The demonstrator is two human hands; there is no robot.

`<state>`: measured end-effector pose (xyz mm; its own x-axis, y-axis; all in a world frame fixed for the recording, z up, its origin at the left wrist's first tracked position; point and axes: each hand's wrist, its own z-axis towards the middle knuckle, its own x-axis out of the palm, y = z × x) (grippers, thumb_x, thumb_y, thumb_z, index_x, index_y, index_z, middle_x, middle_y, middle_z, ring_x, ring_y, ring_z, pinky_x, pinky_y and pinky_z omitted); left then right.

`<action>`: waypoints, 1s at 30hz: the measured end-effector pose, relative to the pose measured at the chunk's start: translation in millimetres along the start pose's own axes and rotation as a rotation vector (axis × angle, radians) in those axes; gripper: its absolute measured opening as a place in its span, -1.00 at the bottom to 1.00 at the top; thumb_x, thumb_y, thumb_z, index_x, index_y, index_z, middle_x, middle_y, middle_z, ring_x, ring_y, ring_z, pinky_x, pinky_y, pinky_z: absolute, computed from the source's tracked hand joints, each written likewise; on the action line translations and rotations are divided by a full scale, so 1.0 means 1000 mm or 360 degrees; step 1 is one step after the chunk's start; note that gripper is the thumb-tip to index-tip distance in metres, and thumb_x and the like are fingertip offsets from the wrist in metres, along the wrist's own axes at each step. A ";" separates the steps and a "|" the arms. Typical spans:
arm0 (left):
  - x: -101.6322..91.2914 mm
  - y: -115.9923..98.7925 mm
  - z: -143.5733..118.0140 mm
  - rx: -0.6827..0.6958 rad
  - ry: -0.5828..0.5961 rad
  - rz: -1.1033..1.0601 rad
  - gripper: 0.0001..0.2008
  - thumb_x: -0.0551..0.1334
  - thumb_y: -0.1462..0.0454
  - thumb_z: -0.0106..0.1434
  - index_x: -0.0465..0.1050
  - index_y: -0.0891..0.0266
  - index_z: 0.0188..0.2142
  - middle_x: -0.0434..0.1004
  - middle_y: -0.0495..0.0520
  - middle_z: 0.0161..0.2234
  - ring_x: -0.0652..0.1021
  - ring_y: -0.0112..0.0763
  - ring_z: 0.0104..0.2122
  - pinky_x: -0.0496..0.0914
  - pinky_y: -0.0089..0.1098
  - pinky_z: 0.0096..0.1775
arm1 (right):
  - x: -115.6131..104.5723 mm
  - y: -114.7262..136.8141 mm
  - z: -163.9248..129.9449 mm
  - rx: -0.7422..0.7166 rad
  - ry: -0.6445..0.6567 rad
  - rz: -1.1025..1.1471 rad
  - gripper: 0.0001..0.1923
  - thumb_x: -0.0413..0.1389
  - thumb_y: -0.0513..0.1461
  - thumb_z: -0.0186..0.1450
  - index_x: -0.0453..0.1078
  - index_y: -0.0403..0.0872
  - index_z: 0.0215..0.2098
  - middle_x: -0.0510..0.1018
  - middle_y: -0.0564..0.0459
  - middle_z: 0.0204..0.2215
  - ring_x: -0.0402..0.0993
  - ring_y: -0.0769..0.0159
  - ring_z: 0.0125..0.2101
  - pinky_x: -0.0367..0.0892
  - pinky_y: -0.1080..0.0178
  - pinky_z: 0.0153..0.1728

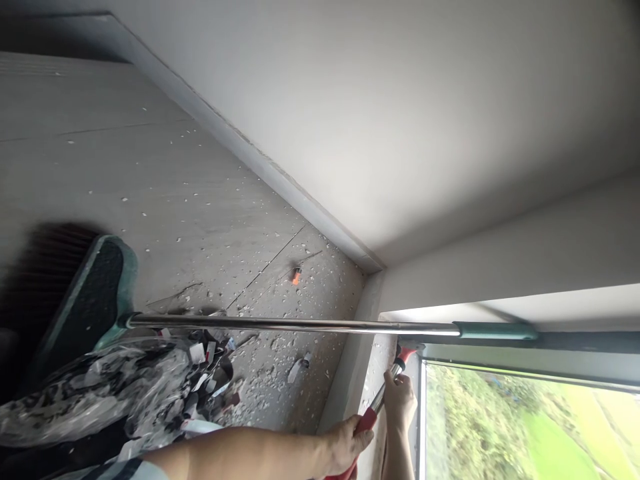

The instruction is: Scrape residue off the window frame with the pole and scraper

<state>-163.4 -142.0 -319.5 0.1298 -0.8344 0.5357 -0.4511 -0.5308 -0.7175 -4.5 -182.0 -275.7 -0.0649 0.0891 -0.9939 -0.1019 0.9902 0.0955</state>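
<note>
While both hands [345, 443] [400, 400] hold a pole [383, 397] (red-tipped), rubbish fills the bag [100, 387].

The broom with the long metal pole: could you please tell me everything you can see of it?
The broom lies across the view, its shiny metal pole running from a teal head at the left, dark bristles beyond it, to a teal grip sleeve at the right, near the window. Neither hand touches it: both hands hold a separate red-handled tool below. Its head sits beside a crumpled plastic bag on the dusty floor.
</note>
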 end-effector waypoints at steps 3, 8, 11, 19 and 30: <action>0.000 -0.001 0.001 -0.0016 0.0003 -0.0008 -0.77 -0.09 0.14 0.31 0.17 0.04 -0.09 0.27 -0.15 -0.67 0.36 -0.48 -0.75 0.30 -0.48 -0.65 | -0.001 0.003 0.000 -0.0010 0.0020 -0.0003 -0.58 -0.07 0.02 0.16 0.29 -0.11 -0.21 0.54 -0.09 -0.30 0.47 0.15 -0.27 0.28 0.22 -0.28; -0.014 -0.006 -0.005 -0.0113 0.0075 -0.0101 -0.73 -0.12 0.16 0.33 0.13 0.04 -0.01 0.26 -0.15 -0.70 0.32 -0.51 -0.76 0.29 -0.49 -0.63 | -0.001 0.016 -0.006 0.0041 0.0052 0.0007 -0.52 -0.10 0.04 0.15 0.29 -0.13 -0.17 0.53 -0.15 -0.32 0.46 0.11 -0.31 0.28 0.20 -0.36; -0.020 -0.010 -0.010 -0.0151 0.0103 -0.0147 -0.72 -0.14 0.17 0.33 0.14 0.06 0.00 0.28 -0.14 -0.70 0.31 -0.54 -0.76 0.32 -0.47 -0.59 | -0.001 0.020 -0.008 0.0038 0.0055 0.0034 -0.52 -0.10 0.04 0.15 0.29 -0.14 -0.16 0.53 -0.15 -0.34 0.46 0.11 -0.33 0.28 0.20 -0.37; -0.010 -0.001 0.000 -0.0096 0.0066 -0.0136 -0.73 -0.13 0.18 0.33 0.11 0.08 -0.01 0.23 -0.17 -0.76 0.30 -0.49 -0.79 0.40 -0.28 -0.49 | -0.001 0.012 -0.002 -0.0011 0.0046 0.0014 -0.53 -0.08 0.02 0.13 0.29 -0.14 -0.17 0.53 -0.17 -0.31 0.45 0.08 -0.27 0.27 0.20 -0.35; -0.023 -0.003 0.000 -0.0061 0.0134 -0.0070 -0.70 -0.13 0.15 0.33 0.07 0.12 0.02 0.26 -0.14 -0.73 0.32 -0.50 -0.75 0.40 -0.31 -0.52 | 0.008 0.017 0.000 0.0034 0.0035 0.0009 -0.51 -0.09 0.02 0.14 0.30 -0.16 -0.14 0.53 -0.16 -0.36 0.46 0.11 -0.33 0.27 0.21 -0.39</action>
<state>-164.7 -121.0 -329.8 0.0765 -0.7942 0.6028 -0.4804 -0.5591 -0.6757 -6.5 -164.8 -281.7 -0.0874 0.0925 -0.9919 -0.0805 0.9918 0.0996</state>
